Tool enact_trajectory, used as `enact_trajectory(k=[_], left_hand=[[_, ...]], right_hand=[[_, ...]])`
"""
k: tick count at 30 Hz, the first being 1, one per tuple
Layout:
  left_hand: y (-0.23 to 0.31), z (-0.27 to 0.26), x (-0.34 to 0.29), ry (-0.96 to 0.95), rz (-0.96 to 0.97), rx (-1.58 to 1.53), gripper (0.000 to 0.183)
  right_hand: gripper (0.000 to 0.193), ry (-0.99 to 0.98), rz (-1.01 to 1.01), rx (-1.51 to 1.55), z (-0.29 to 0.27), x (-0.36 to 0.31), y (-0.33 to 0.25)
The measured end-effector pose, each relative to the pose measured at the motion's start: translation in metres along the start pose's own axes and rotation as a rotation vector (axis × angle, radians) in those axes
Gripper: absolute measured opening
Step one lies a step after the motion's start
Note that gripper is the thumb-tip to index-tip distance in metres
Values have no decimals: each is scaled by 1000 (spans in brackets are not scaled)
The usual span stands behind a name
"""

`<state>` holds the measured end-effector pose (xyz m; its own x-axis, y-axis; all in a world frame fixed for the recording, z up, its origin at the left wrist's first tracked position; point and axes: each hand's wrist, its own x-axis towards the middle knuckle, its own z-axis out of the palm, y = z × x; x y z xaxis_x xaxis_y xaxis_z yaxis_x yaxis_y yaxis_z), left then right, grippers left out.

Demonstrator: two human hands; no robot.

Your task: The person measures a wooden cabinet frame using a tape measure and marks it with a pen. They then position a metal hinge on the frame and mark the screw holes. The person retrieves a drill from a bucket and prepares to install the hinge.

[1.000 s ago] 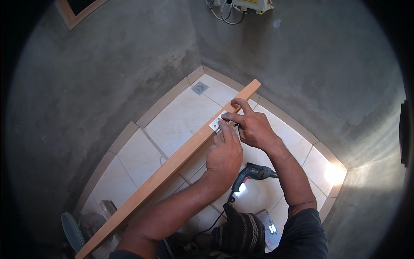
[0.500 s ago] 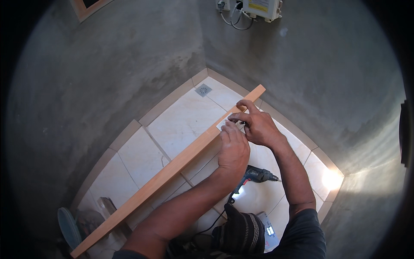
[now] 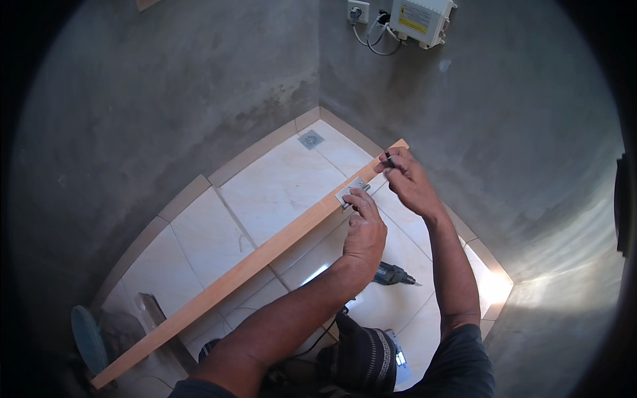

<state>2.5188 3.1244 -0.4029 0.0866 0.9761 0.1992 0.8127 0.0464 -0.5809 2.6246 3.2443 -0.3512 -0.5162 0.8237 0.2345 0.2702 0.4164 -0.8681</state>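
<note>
A long wooden bar (image 3: 245, 266) runs slantwise from the lower left to the upper right. On it, near the far end, lies a silver metal hinge (image 3: 352, 188) with holes in its leaf and a rounded barrel on the near side. The curled fingers of my left hand (image 3: 364, 225) hold the hinge by its barrel edge. My right hand (image 3: 409, 183) is above the bar beyond the hinge, its fingers pinched on a small dark object (image 3: 390, 161) that is mostly hidden and blurred. Below my left wrist a power drill (image 3: 394, 274) rests on the tiles.
Pale tiles (image 3: 279, 189) cover the floor, with a square drain (image 3: 310, 139) in the far corner. Grey walls (image 3: 199, 86) meet there. A round bluish lid (image 3: 89, 339) stands by the bar's near end. A white box (image 3: 419, 20) and a socket (image 3: 358, 12) hang above.
My right hand has lifted off the hinge and moved up along the bar with the dark object. My left fingers have shifted, leaving more of the hinge in sight.
</note>
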Motion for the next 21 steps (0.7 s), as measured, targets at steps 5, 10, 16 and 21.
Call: enact_trajectory(k=[5, 10, 16, 21], left_hand=[[0, 2, 0, -1, 14, 51, 45], [-3, 4, -1, 30, 23, 18, 41], [-1, 5, -2, 55, 13, -9, 41], [1, 7, -1, 85, -18, -18, 41]], right_hand=[[34, 123, -64, -108, 2, 14, -11], [32, 87, 29, 58, 20, 19, -7], [32, 52, 33, -69, 34, 28, 6], [33, 30, 47, -204, 32, 31, 3]])
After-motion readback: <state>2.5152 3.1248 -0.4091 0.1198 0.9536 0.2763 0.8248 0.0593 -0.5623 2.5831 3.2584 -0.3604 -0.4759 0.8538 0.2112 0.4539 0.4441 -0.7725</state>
